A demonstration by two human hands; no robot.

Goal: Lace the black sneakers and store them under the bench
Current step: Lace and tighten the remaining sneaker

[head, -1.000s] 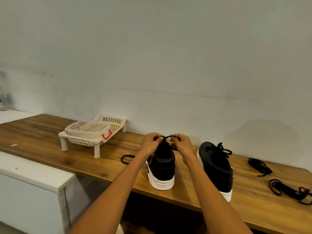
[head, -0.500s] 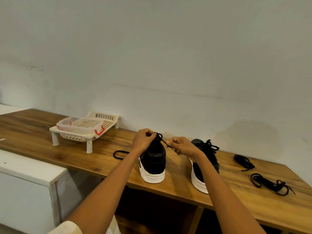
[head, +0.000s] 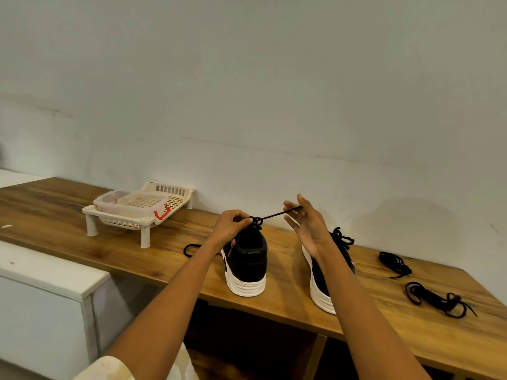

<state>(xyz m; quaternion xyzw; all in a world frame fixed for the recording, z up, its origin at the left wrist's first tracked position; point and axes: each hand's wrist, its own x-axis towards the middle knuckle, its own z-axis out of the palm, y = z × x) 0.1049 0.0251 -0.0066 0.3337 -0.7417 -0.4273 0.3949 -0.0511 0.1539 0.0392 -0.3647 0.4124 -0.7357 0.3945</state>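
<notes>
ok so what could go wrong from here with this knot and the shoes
1. The right hand pulls the black lace end taut with only a fingertip grip; it could slip before the knot under the left hand tightens.
2. The right forearm crosses the second black sneaker with a white sole, standing near the wooden bench edge; a bump could knock it off.

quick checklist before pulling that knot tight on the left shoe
1. Left hand pinning the knot: ok.
2. Right hand gripping the lace end: ok, lace taut.
3. Left shoe flat on the bench: ok.
4. Other lace end free, lying on the bench: ok.
5. Right shoe tied: ok, bow visible.
6. Eyelets all threaded: cannot tell.
</notes>
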